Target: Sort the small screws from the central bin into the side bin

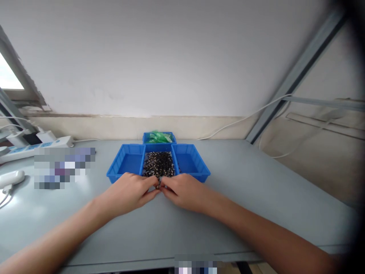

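Observation:
My left hand [129,189] and my right hand [184,189] meet at the near edge of the middle blue bin [159,147]. The fingertips of both are pinched together around a small metal part [157,185], dark with a brassy glint. Its exact shape is too small to make out, and fingers cover some of it. Behind the fingertips, a heap of small dark and brassy metal pieces [159,163] fills the middle bin. Blue bins stand on either side of it, one on the left [129,164] and one on the right [189,163].
A fourth blue bin [145,139] with green plastic bags [160,137] stands behind, near the wall. At the left are a power strip [57,143] with plugs, a white device [11,178] with a cable, and a blurred-out item. A metal frame post [293,76] rises at right.

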